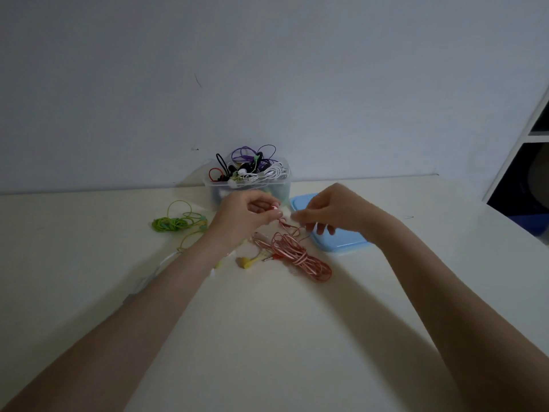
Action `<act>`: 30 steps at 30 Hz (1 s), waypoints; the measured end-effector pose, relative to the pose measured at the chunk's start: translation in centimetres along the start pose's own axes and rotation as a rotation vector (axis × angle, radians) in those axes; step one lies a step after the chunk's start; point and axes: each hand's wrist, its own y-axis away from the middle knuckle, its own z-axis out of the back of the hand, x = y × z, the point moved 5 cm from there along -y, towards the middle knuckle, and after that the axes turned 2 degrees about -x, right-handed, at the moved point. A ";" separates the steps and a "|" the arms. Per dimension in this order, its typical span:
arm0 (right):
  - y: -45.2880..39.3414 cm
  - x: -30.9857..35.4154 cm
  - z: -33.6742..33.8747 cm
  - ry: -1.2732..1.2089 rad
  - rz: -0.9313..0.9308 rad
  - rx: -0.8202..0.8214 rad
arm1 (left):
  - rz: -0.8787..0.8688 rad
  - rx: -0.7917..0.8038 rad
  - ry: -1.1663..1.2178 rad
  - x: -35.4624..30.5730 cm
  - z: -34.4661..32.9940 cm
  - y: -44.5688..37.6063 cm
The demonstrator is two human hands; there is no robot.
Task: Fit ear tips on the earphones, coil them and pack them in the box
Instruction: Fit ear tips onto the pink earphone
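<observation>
Head view. Both bare forearms reach forward from the lower corners and converge above a cream table [297,337]. The left hand [243,217], palm turned inward with fingers curled, pinches a red-and-white earbud [274,207] between thumb and forefinger. The right hand [329,214], knuckles up, closes its thumb and forefinger on something small and pale [292,217] just beside the earbud (too blurred to identify); its remaining fingers hang loosely curled. From the earbud a thin pink cord [300,254] drops to the table, where the bulk lies in a loose coil below the hands. A yellow earphone [248,262] lies just left of the coil, and a green coil [172,223] lies well left. Behind the hands stands the clear box [276,185], heaped with tangled earphones; its blue lid [341,240] lies flat under the right hand.
</observation>
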 end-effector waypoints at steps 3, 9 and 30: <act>1.0 1.6 -2.4 0.498 0.004 0.220 | 0.031 -0.023 0.026 0.1 0.6 -0.2; 1.1 2.7 -2.4 0.610 0.058 0.075 | 0.032 -0.092 0.054 -0.7 2.1 -0.2; -2.3 12.6 6.5 0.255 0.362 -0.474 | 0.149 -0.093 0.354 -5.1 5.8 -2.6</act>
